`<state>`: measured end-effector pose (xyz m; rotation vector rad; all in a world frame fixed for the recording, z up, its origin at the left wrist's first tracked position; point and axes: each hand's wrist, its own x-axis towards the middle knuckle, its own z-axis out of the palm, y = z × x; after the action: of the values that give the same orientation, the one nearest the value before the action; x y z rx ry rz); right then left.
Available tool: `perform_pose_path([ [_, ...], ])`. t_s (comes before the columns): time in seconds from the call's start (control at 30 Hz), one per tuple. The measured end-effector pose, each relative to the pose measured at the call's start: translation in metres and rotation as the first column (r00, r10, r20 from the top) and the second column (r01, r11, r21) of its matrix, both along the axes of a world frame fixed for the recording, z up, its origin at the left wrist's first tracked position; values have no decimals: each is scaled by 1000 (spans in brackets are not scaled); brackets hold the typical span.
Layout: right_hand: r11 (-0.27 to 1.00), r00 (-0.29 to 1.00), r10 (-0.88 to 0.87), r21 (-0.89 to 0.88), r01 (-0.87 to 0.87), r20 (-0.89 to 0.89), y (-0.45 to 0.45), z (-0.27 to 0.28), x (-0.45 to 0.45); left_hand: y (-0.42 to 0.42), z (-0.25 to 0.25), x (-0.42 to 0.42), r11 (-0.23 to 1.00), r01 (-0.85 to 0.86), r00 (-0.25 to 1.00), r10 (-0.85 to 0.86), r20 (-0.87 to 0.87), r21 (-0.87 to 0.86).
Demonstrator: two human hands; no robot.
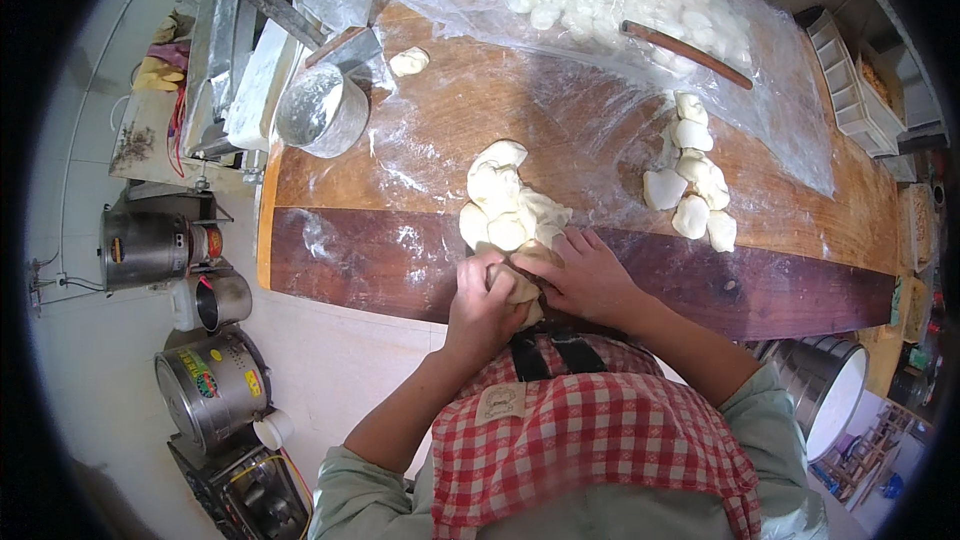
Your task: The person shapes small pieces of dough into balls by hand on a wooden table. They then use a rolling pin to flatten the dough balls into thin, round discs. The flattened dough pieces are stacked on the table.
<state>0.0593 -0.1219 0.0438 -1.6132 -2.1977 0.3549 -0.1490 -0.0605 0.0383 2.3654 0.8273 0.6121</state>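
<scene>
My left hand (481, 304) is wrapped around a lump of pale dough (517, 286) at the front edge of the wooden worktable (375, 255). Beside it, my right hand (592, 277) grips the same dough, its thumb reaching across towards the left hand. Just beyond both hands lies a larger pile of soft dough pieces (499, 187), which meets the held part. Where the two join is partly covered by my fingers. To the right, separate dough pieces (692, 217) lie in a rough line.
A clear plastic sheet (465, 4) covers many dough pieces at the back, with a wooden rolling pin (686, 55) on top. At the left are a floured metal pot (352, 116) and a small dough piece (409, 61). A large metal container (817, 382) stands below the table's right side.
</scene>
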Motion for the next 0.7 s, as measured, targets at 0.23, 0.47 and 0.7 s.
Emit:
perform_pose_path([
  [0.23, 844, 790, -480, -46, 535, 381, -37, 36, 87, 8, 6, 4, 795, -13, 830, 347, 436, -607],
  [0.47, 917, 710, -395, -197, 348, -583, -19, 75, 57, 25, 69, 90, 63, 419, 840, 351, 413, -906],
  [0.7, 839, 685, -533, -413, 354, -497, -39, 50, 94, 34, 69, 100, 92, 505, 806, 306, 507, -858],
])
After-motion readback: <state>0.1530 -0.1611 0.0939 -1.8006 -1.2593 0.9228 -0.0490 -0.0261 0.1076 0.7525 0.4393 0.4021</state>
